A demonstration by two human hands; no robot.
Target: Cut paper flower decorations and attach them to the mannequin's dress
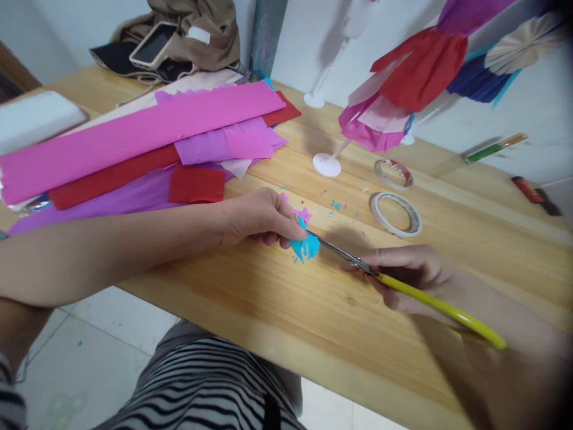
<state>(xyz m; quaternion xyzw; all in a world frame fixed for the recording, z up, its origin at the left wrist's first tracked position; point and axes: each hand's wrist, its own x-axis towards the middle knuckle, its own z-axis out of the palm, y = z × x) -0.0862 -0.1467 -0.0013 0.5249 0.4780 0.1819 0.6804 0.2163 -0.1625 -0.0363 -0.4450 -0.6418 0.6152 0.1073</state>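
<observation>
From where I'm standing, the biggest thing is the wooden table (242,292), running across the frame from left edge to right. Next in size, the stack of crepe-like paper, upper L: a long pink strip (147,132) on top, w/ red and purple pcs under it. Upper R, a red paper skirt (421,74) hangs over pink and white paper, approx. as big as the brown cloth bundle (210,39) at top L. Then the yellow-handled scissors (398,285), R of ctr: long axis slants from lower R up to mid-frame, tips pointing upper L. The R hand (416,269) is wrapped round them close to the pivot (blades look slim from here, can't tell how far apart they are). The L hand (264,218), mid-frame, is pinched narrow, thumb over fingers, on a small blue paper pc (308,248). That pc sits at ctr, upper L of the R hand and in line w/ the blades; L hand is nearer, touching it, and the tips meet its upper R edge, tho contact's hard to judge. Beyond the R hand, a white tape roll (375,210); smallest, pink and blue scraps (335,205) just above ctr.
</observation>
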